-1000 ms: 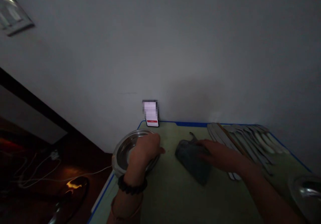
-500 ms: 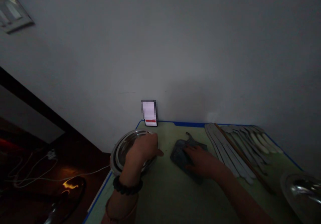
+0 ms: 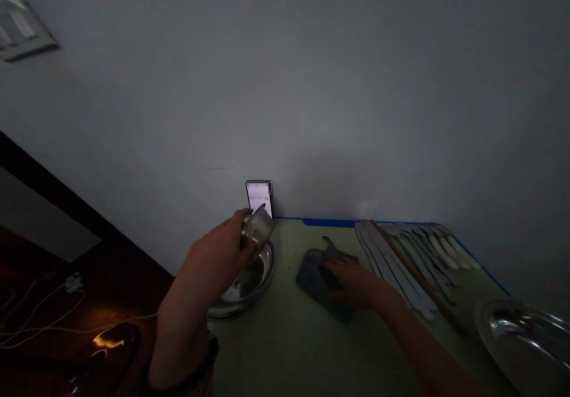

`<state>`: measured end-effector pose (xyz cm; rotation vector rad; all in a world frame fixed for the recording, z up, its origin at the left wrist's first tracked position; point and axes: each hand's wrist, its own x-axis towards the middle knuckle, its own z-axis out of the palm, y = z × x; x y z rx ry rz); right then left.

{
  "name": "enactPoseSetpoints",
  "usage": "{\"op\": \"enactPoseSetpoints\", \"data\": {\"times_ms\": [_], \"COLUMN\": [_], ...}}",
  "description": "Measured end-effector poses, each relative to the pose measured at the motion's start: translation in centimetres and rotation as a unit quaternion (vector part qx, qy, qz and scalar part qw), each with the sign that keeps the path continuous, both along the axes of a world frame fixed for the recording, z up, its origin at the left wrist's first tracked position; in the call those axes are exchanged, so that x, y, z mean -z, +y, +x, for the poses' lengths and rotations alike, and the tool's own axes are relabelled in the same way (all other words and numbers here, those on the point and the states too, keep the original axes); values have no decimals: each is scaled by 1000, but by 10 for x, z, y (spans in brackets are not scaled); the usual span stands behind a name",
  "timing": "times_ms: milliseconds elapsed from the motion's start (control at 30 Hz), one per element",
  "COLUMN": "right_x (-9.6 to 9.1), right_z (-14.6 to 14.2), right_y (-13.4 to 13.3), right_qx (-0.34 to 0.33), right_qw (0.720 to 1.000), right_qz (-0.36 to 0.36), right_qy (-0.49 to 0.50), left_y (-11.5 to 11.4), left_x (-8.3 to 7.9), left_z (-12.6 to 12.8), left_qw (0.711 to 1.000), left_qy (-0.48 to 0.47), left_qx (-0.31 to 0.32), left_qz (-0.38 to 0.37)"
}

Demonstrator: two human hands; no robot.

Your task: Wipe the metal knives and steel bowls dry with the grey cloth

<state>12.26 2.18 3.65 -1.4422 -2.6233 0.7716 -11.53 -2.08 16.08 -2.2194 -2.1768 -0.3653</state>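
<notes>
My left hand is closed round a small shiny metal cup, which it holds tilted above the metal bowls. Below it, a wide metal bowl, seemingly stacked with another, is partly covered by my hand and forearm. A grey-blue cloth lies on the table's middle, a small loop at its far corner. On top of that cloth rests my right hand, fingers stretched out and pressed flat. The cup's inside cannot be seen clearly.
Long pale utensils lie in a row at the right, with a brown stick among them. A metal basin stands at the right edge. A phone leans on the wall. White cables lie at lower left.
My left hand has come up out of the bowl, now with the metal cup in it. My right hand stays on the cloth. The view has shifted slightly.
</notes>
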Motion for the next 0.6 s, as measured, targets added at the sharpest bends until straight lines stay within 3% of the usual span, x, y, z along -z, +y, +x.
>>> {"op": "enactPoseSetpoints", "data": {"times_ms": [200,367,500,600], "right_x": [0,-23,-61,-89], "right_z": [5,42,73,75], "right_y": [2,3,-3,-14], "right_qx": [25,74,194,227], "right_qw": [998,987,937,893], "right_qz": [40,21,85,96], "right_qy": [31,140,278,376], "left_y": [6,8,14,18], "left_x": [-6,-5,3,12], "left_z": [8,20,23,31], "left_qw": [984,939,885,854], "left_qy": [-115,-198,-265,-294], "left_qx": [56,164,256,308], "left_qz": [127,228,284,299]}}
